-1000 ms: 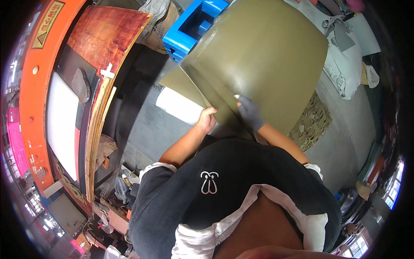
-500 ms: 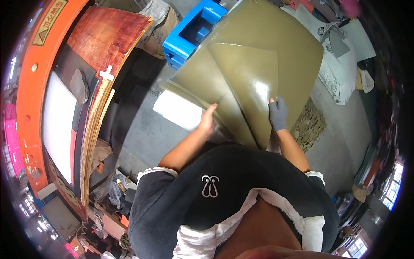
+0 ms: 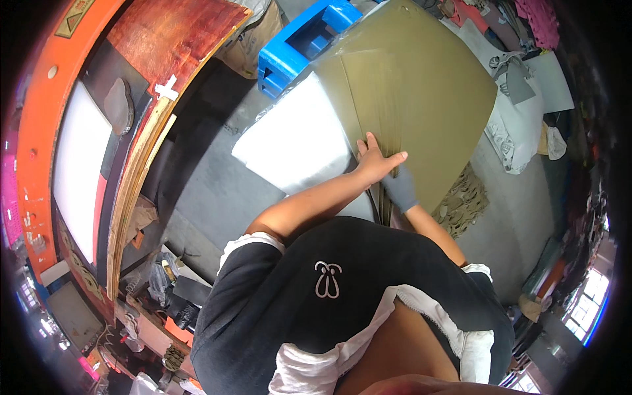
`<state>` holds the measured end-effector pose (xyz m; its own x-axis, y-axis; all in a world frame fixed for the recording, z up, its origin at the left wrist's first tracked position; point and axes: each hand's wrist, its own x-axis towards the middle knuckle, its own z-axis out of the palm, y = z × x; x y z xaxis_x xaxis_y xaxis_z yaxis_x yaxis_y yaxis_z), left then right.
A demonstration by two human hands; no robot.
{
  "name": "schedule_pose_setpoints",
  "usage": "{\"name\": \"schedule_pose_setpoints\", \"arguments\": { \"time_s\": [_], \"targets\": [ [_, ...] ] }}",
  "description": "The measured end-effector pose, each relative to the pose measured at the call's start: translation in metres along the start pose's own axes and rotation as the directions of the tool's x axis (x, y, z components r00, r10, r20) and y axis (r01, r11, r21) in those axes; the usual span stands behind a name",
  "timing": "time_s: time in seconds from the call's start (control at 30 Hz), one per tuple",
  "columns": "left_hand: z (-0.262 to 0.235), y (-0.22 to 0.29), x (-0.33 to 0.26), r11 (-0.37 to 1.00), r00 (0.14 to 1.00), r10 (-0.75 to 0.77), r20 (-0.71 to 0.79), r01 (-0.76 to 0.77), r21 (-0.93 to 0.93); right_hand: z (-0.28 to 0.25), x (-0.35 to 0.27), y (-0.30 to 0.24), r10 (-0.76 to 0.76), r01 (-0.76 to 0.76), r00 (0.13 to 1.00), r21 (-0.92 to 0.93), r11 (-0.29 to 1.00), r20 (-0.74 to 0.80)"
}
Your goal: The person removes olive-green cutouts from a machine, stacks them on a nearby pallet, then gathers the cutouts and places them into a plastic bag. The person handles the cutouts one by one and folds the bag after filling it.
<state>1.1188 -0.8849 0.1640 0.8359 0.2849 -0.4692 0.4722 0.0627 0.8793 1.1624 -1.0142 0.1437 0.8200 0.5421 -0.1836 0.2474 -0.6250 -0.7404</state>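
A large olive-green sheet [image 3: 438, 99] lies over a stack. Its left part is drawn across to the right, and its near edge bunches into folds in front of my body. My bare left hand [image 3: 378, 163] rests on these folds with its fingers and thumb spread. Just below it, my right hand [image 3: 401, 189] in a grey glove is closed at the gathered edge; its fingertips are hidden behind the left hand and the sheet. Left of the folds, a glossy white sheet [image 3: 299, 135] is bared.
A blue plastic pallet [image 3: 296, 43] shows beyond the stack. To the left stand a reddish board [image 3: 171, 39] and an orange machine frame [image 3: 39, 151]. Brownish cut-out scrap [image 3: 464, 204] lies on the floor at right, near a pale crumpled bag [image 3: 520, 138].
My left hand has moved right across the stack, taking the olive-green sheet along and baring more white. My right hand has shifted slightly left and nearer to me. The hands now overlap.
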Motion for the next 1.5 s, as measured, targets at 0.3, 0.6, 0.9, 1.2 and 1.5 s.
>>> {"name": "schedule_pose_setpoints", "arguments": {
  "time_s": [0.3, 0.6, 0.9, 1.2, 1.5],
  "targets": [
    [-0.012, -0.073, 0.039, 0.877, 0.908, -0.099, -0.407, -0.114, -0.467, -0.015, 0.021, 0.012, 0.201, -0.183, 0.978, 0.248, 0.951, -0.048],
    [-0.045, -0.108, 0.041, 0.987, 0.991, -0.134, 0.028, 0.136, -0.091, -0.025, 0.021, 0.002, 0.205, -0.215, 0.973, -0.096, 0.972, -0.105],
    [-0.037, -0.052, -0.001, 0.984, 0.985, 0.170, 0.022, -0.171, 0.040, -0.033, -0.051, -0.060, -0.268, 0.206, 0.933, -0.254, 0.945, -0.240],
    [-0.004, -0.040, -0.082, 0.913, 0.901, 0.407, 0.149, -0.403, -0.063, -0.055, -0.147, -0.104, -0.571, 0.458, 0.817, -0.510, 0.728, -0.082],
    [-0.027, -0.136, -0.187, 0.751, 0.887, 0.412, 0.207, -0.459, 0.475, -0.017, -0.234, -0.108, -0.552, 0.618, 0.786, -0.374, 0.691, 0.279]
  ]
}}
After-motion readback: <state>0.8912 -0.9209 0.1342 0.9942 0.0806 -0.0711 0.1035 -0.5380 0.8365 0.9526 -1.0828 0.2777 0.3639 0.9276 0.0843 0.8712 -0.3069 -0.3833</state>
